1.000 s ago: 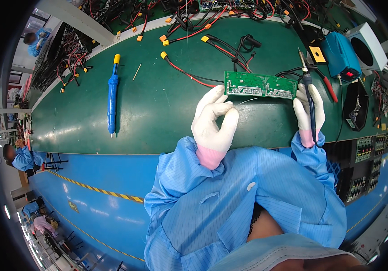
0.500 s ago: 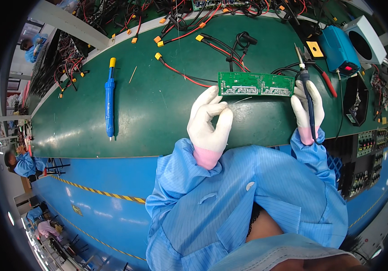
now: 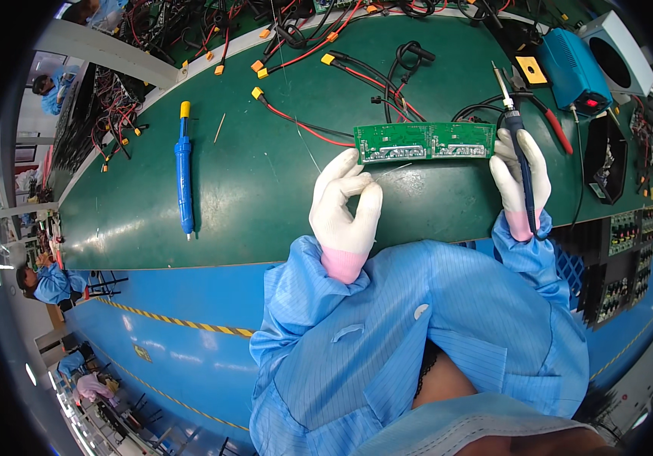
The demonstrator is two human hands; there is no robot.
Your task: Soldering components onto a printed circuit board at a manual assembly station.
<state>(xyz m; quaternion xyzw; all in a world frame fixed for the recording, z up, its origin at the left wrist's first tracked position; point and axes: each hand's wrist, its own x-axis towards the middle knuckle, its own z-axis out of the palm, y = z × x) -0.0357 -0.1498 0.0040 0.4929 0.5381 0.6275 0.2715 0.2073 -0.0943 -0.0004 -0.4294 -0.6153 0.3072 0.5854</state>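
Observation:
A long green circuit board (image 3: 393,135) with silvery solder areas is held up between my hands, above the table. My left hand (image 3: 344,209), in a white glove with a pink cuff, grips the board's left end; a thin wire sticks out near its fingers. At the other end, my gloved right hand (image 3: 522,175) touches the board's edge with its fingers. A dark-handled soldering iron (image 3: 517,133) is also held in the right hand, its tip pointing away from me. Red and black cables with yellow connectors (image 3: 257,93) lie behind the board.
On the green table (image 3: 265,205) lies a blue desoldering pump (image 3: 183,175) at left. To the right are red-handled pliers (image 3: 558,133), a yellow sponge (image 3: 531,70), a teal soldering station (image 3: 575,72), a white fan-like box (image 3: 616,53) and a black tray (image 3: 604,163). More cables crowd the back edge.
The board and my left hand have moved slightly left, and my right hand has shifted slightly right. Both hands keep their holds. The whole view has turned a little.

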